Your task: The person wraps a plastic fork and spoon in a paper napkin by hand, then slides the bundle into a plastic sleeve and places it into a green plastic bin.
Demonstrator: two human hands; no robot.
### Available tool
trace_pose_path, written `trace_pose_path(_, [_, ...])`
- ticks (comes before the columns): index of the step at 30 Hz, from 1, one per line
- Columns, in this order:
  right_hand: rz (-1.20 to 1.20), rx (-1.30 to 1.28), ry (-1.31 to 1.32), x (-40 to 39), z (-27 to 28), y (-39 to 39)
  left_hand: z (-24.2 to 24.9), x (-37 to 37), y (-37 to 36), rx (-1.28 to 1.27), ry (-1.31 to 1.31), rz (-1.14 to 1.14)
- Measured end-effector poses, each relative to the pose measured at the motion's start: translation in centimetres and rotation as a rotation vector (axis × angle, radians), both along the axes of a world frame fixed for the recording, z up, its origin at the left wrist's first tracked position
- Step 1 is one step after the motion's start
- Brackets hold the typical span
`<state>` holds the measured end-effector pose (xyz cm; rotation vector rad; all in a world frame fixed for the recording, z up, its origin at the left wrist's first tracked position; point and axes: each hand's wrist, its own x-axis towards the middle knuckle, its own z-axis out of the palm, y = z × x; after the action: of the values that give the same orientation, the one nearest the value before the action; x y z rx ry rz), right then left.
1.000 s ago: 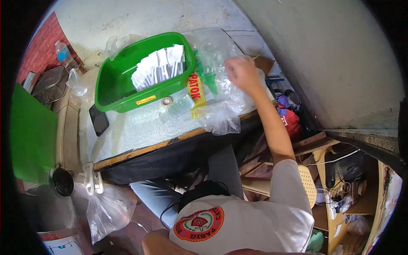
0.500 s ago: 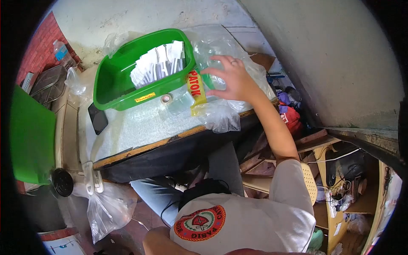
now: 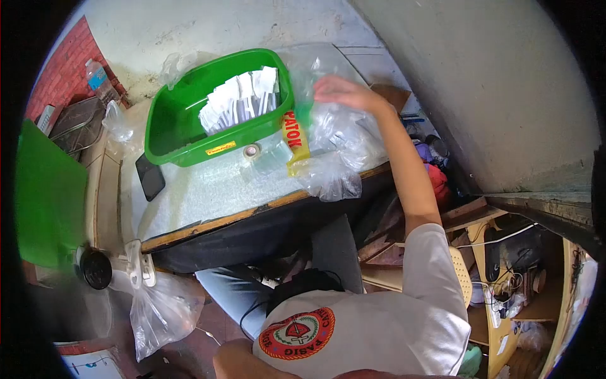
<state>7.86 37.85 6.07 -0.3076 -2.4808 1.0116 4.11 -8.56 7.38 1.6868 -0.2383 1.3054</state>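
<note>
My right hand (image 3: 346, 93) reaches over the right side of the table, its fingers stretched out with nothing seen in them. Below and beside it lie crumpled clear plastic bags (image 3: 347, 136). Just left of the hand stands a green basin (image 3: 189, 155) holding a fanned stack of white folded paper pieces (image 3: 230, 104). A yellow plastic wrapper (image 3: 294, 136) with red letters lies against the basin's right side. Near it is a roll of tape (image 3: 251, 151). My left forearm (image 3: 246, 361) is bent at the bottom edge, and the left hand is out of sight.
A dark phone (image 3: 150, 177) lies at the table's left. From the table's front left corner hangs a clear plastic bag (image 3: 165, 316). A green panel-like object (image 3: 50, 196) stands at far left. Wooden shelves (image 3: 499, 303) with cables are at lower right, and a wall (image 3: 480, 95) borders the right.
My right hand has moved a little toward the far side, and its curved, spread fingers have straightened and come closer together. The view has shifted slightly.
</note>
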Motion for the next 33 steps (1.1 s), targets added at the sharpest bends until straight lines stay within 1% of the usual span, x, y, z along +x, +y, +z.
trace_pose_path(2, [0.287,-0.319,-0.164,-1.4,-1.7,0.2,0.2,-0.5,0.5,0.013,0.004,0.015])
trace_pose_path(3, [0.290,-0.315,-0.165,-1.7,-2.5,0.1,0.3,-0.8,0.7,0.027,0.005,0.050])
trace_pose_path(4, [0.134,0.036,-0.172,-1.9,-3.1,-0.8,0.4,-1.4,1.3,0.018,0.003,0.109])
trace_pose_path(5, [-0.026,0.386,-0.173,-1.9,-3.4,-2.1,0.5,-1.8,2.2,-0.017,0.015,0.260])
trace_pose_path(6, [-0.098,0.459,-0.251,-1.8,-3.5,-3.1,0.5,-2.6,3.5,-0.064,0.062,0.462])
trace_pose_path(7, [-0.099,0.463,-0.249,-1.6,-3.4,-4.5,1.7,-3.0,4.6,-0.263,0.282,0.814])
trace_pose_path(8, [-0.191,0.544,-0.219,-1.4,-3.3,-5.9,2.3,-3.8,7.5,-0.254,0.565,1.021])
trace_pose_path(9, [-0.282,0.625,-0.189,-1.4,-3.3,-6.6,2.3,-3.7,10.7,-0.249,0.662,1.203])
trace_pose_path(10, [-0.330,0.800,-0.150,-1.6,-3.9,-6.6,1.7,-3.8,13.8,-0.202,0.653,1.306])
trace_pose_path(11, [-0.327,0.806,-0.151,-1.5,-4.7,-6.5,0.9,-4.0,16.7,-0.153,0.643,1.409])
trace_pose_path(13, [-0.335,0.844,-0.259,-1.2,-5.6,-6.0,-0.7,-4.8,22.4,-0.102,0.689,1.514])
trace_pose_path(14, [-0.311,0.790,-0.319,-0.9,-5.6,-5.8,-1.2,-5.3,24.6,-0.008,0.834,1.601])
trace_pose_path(15, [-0.313,0.796,-0.319,-0.3,-4.6,-6.3,-1.5,-5.7,26.6,0.091,0.979,1.685])
trace_pose_path(16, [-0.307,0.746,-0.369,0.6,-2.9,-7.3,-1.8,-5.8,28.3,0.095,0.973,1.687])
trace_pose_path(17, [-0.302,0.692,-0.420,1.2,-2.0,-7.8,-2.1,-5.8,29.9,0.146,1.101,1.827])
trace_pose_path(18, [-0.304,0.695,-0.422,1.7,-2.3,-7.3,-1.9,-5.7,31.1,0.198,1.231,1.966])
trace_pose_path(19, [-0.309,0.644,-0.415,2.1,-2.8,-6.6,-1.6,-5.9,31.9,0.201,1.229,1.965])
trace_pose_path(20, [-0.314,0.591,-0.407,2.6,-3.4,-6.0,-1.4,-6.3,32.6,0.198,1.407,1.995])
trace_pose_path(21, [-0.314,0.590,-0.409,3.1,-3.8,-5.4,-1.1,-6.6,33.2,0.190,1.589,2.017])
trace_pose_path(22, [-0.264,0.466,-0.313,3.4,-4.2,-4.7,-0.5,-6.7,33.6,0.072,1.734,1.975])
trace_pose_path(23, [-0.211,0.345,-0.216,3.5,-4.4,-4.0,-0.9,-7.2,34.3,0.067,1.733,1.982])
trace_pose_path(24, [-0.201,0.352,-0.215,3.4,-4.2,-3.5,-1.3,-7.6,34.8,0.098,1.763,2.040])
trace_pose_path(25, [-0.252,0.299,-0.267,3.2,-4.0,-3.2,-1.8,-8.1,35.2,0.127,1.794,2.096])
trace_pose_path(26, [-0.304,0.243,-0.318,3.0,-3.9,-3.0,-2.1,-8.7,35.8,0.118,1.794,2.106])
trace_pose_path(27, [-0.296,0.246,-0.317,2.7,-3.4,-3.1,-1.7,-8.8,35.9,0.023,1.778,1.973])
trace_pose_path(28, [-0.352,0.321,-0.380,2.5,-3.0,-3.2,-1.3,-8.9,36.0,-0.065,1.755,1.837])
trace_pose_path(29, [-0.409,0.396,-0.444,2.3,-2.6,-3.4,-1.5,-9.2,36.2,-0.067,1.755,1.840])
trace_pose_path(30, [-0.405,0.397,-0.443,1.8,-2.8,-3.0,-1.8,-9.6,36.3,-0.068,1.567,1.813])
trace_pose_path(31, [-0.457,0.474,-0.495,1.3,-3.1,-2.5,-2.2,-9.9,36.3,-0.069,1.383,1.778])
trace_pose_path(32, [-0.510,0.549,-0.545,0.9,-3.4,-2.2,-2.5,-10.3,36.5,-0.070,1.386,1.778])
trace_pose_path(33, [-0.510,0.548,-0.545,0.9,-3.0,-2.5,-1.9,-10.4,36.3,-0.115,1.385,1.771])
